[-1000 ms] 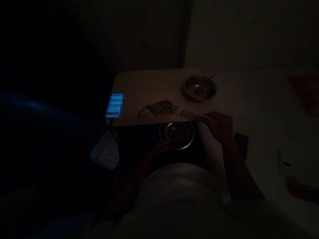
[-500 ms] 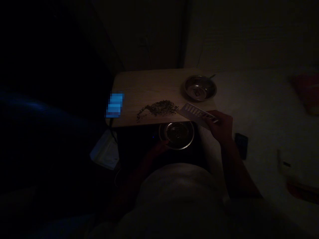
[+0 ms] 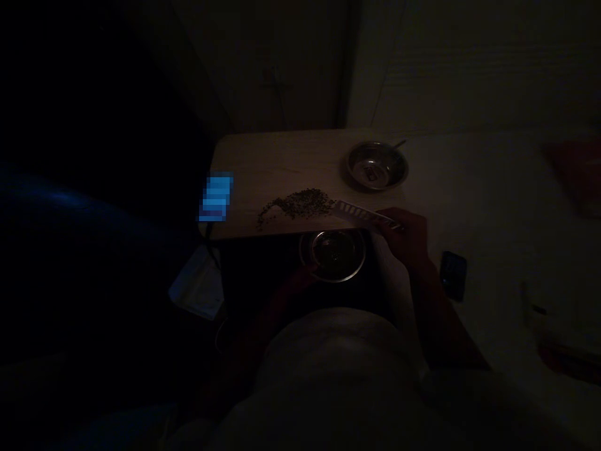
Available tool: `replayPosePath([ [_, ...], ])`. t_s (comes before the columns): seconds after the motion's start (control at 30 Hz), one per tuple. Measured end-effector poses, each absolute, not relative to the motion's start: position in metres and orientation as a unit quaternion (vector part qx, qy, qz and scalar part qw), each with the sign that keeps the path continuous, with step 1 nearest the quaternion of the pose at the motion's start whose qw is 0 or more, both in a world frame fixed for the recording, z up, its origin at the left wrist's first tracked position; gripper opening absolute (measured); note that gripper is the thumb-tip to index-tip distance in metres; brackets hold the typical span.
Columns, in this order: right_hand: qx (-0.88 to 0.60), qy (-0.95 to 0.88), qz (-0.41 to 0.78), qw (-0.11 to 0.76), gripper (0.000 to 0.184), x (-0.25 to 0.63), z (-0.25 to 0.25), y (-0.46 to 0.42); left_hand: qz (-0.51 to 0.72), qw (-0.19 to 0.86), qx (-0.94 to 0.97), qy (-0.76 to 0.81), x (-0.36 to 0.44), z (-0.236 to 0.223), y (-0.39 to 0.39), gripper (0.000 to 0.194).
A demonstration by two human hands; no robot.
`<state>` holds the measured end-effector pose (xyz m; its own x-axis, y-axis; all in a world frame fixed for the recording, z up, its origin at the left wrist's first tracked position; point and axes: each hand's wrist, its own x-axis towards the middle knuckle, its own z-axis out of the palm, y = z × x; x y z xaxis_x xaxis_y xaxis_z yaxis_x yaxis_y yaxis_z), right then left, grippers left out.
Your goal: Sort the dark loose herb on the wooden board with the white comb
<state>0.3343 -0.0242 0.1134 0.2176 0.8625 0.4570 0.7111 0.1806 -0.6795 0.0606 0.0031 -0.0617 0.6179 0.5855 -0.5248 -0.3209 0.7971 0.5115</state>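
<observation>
In dim light, my right hand [image 3: 406, 235] grips a flat, pale card-like piece [image 3: 352, 212] with a row of light bars along it; I cannot make out its kind. Its far end reaches the right side of a spread of small dark grains [image 3: 305, 203] on the wooden table [image 3: 272, 156]. Just below the table's front edge, my left hand [image 3: 307, 272] holds the left rim of a metal bowl [image 3: 350, 278]; its fingers are mostly lost in shadow. Some dark matter lies in that bowl.
A second metal bowl [image 3: 378, 166] stands at the table's back right, with a thin handle poking past its rim. A glowing blurred screen [image 3: 216, 197] is at the left edge. A dark phone-like object [image 3: 454, 275] lies on the pale surface to the right.
My right hand has moved slightly left with the card-like piece, whose end now meets the grains and looks tilted differently. My left hand and the bowl have stayed in place.
</observation>
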Motion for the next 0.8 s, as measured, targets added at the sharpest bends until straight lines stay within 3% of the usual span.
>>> replayPosePath([
  [0.2, -0.626, -0.617, 0.121, 0.461, 0.016, 0.3363, 0.1144, -0.0265, 0.262, 0.887, 0.195, 0.326, 0.0603, -0.0629, 0.0042, 0.049],
  [0.8, -0.606, -0.635, 0.167, 0.449, 0.014, 0.3359, 0.1193, -0.031, 0.255, 0.892, 0.191, 0.321, 0.0621, -0.0619, 0.0044, 0.046],
])
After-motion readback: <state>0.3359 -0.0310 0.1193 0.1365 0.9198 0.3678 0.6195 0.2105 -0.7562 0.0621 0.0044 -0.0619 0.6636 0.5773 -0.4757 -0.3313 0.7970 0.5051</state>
